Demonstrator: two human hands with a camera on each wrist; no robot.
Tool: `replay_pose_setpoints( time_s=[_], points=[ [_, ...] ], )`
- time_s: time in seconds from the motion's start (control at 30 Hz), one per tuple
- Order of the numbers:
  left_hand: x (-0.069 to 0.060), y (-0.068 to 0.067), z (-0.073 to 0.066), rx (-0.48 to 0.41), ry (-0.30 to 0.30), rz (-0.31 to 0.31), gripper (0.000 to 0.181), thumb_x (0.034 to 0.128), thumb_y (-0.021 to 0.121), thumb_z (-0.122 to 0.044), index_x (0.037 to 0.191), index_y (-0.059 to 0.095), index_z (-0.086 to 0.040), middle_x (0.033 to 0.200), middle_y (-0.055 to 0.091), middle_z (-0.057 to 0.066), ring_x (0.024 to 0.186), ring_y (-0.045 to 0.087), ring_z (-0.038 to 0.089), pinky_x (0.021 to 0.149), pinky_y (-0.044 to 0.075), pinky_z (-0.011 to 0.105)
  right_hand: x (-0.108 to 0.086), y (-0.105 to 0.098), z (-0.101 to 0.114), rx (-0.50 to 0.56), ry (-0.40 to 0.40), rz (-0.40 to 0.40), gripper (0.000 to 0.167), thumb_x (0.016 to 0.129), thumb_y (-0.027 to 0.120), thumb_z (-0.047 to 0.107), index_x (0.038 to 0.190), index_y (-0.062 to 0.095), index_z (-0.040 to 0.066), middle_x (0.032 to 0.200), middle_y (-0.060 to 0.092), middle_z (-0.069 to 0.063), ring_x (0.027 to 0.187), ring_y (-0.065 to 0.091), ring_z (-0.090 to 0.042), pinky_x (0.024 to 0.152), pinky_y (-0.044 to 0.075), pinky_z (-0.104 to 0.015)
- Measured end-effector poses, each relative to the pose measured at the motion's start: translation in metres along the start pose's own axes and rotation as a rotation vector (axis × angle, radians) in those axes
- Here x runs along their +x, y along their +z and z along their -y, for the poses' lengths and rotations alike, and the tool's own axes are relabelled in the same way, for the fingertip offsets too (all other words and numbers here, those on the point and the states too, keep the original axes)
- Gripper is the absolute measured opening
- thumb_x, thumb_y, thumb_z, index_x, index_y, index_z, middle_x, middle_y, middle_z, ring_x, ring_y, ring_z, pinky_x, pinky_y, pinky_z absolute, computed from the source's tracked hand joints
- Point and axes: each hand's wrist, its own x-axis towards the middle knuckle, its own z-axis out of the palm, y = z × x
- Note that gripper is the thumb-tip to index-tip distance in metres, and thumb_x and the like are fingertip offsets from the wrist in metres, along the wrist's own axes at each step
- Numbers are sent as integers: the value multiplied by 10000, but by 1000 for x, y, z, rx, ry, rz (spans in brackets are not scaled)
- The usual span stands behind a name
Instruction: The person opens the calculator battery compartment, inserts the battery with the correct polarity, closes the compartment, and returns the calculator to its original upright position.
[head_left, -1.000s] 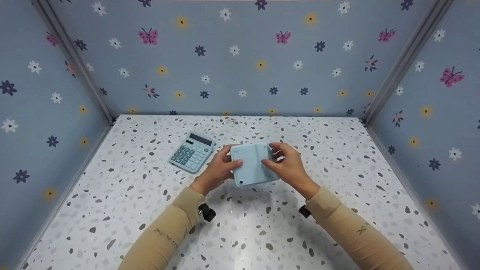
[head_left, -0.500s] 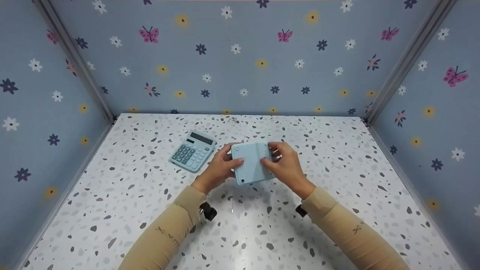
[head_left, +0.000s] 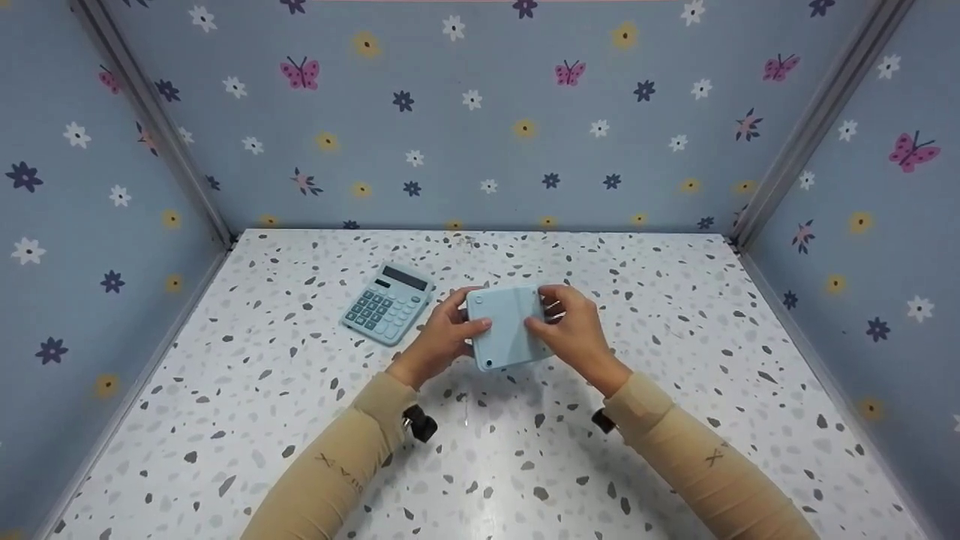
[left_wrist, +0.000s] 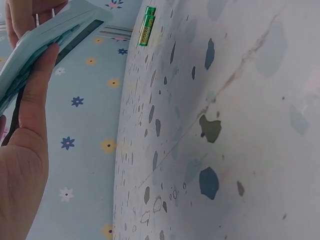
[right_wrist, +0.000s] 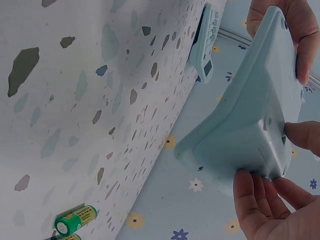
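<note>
A light blue calculator (head_left: 504, 345) is held above the table with its back toward the head camera. Its keys and display face away; the left wrist view shows them from the side. My left hand (head_left: 441, 334) grips its left edge, thumb on the back and fingers behind. At the opposite edge my right hand (head_left: 579, 334) holds it, with the thumb pressing on the back and the fingers curled round the side (right_wrist: 272, 205). A second light blue calculator (head_left: 388, 304) lies face up on the table to the left.
Green batteries (right_wrist: 76, 219) lie on the speckled table (head_left: 300, 435), visible only in the wrist views; another green battery view (left_wrist: 147, 27) is from the left wrist. Blue flowered panels (head_left: 480, 112) enclose the table at the back and both sides.
Both hands keep their grip on the calculator, which stays in nearly the same place. My right forearm has shifted slightly to the left.
</note>
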Motion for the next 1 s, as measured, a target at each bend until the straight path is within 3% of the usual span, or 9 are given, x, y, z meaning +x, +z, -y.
replay_pose_setpoints(
  time_s=[0.4,1.0],
  points=[
    [-3,-2,1,-4,-4,0,610,1071,649,-69,1632,414,-125,1454,656,148,1132,723,236,798,672,407,-2,-3,-2,3,-26,26,437,888,842,11,1301,717,-62,1145,747,-220,986,762,-331,870,679,-451],
    [-5,-5,0,-20,20,7,587,1066,656,-67,1610,441,-118,1434,671,112,1182,720,249,866,675,463,-4,-8,-7,73,-88,53,412,914,830,3,1317,748,-23,1163,760,-213,1023,772,-354,888,677,-455]
  ],
)
